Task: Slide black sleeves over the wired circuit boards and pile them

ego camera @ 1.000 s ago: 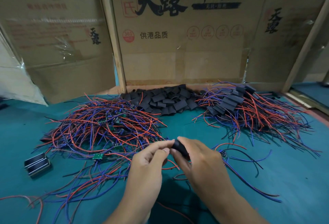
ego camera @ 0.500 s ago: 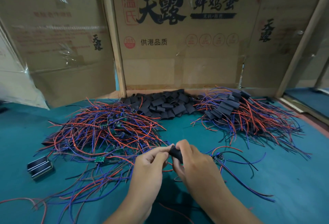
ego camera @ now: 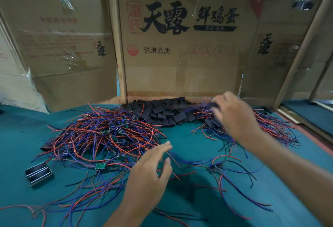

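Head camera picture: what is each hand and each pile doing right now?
Right hand: reaching over the finished pile, blurred; grip unclear.
Left hand: relaxed, above loose wires, holding nothing.
Finished pile: sleeved boards heaped at right.
Empty black sleeves: heaped by the cardboard.
Unsleeved wired boards: tangled heap, left.
Single wired board: bare, lying alone.

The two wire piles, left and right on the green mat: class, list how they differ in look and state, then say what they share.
1. The left pile shows bare green boards; the right pile shows boards covered by black sleeves.
2. The left pile spreads wide and tangled; the right pile is smaller.
3. The right hand reaches over the right pile; the left hand hovers open beside the left pile.
Both have red and blue wires and lie on the green mat.
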